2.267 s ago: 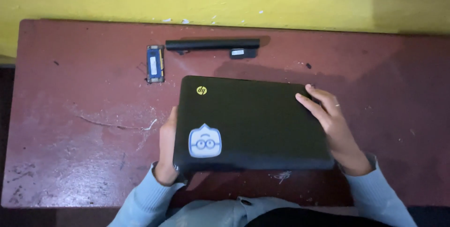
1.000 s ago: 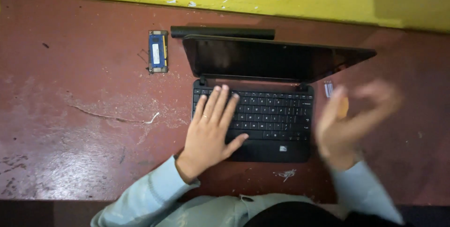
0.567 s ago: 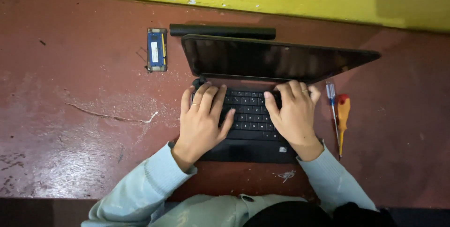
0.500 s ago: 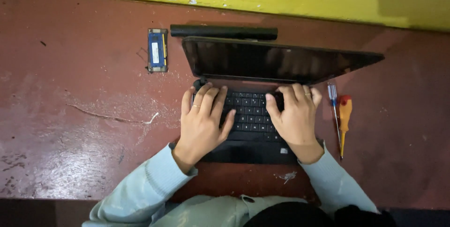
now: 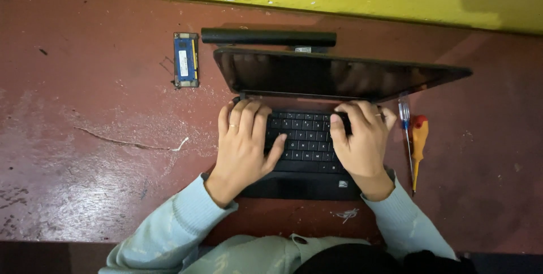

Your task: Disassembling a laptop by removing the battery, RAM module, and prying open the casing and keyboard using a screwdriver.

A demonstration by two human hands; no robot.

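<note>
A black laptop (image 5: 308,138) lies opened on the reddish table (image 5: 85,138), its dark screen (image 5: 334,76) tilted back. My left hand (image 5: 243,141) rests flat on the left side of the keyboard, fingertips at the top row of keys near the hinge. Over the right side of the keyboard lies my right hand (image 5: 362,138), fingers curled along the top edge. Neither hand holds anything. Both arms wear light blue sleeves.
A long black battery bar (image 5: 268,37) lies behind the screen. A small blue memory module (image 5: 186,60) sits to the left of it. Right of the laptop lie a clear-handled screwdriver (image 5: 404,118) and an orange-handled screwdriver (image 5: 418,146). A yellow wall runs along the far edge.
The closed laptop was opened. My right hand came down from the air onto the keyboard, and both hands have since crept up toward the top row of keys.
</note>
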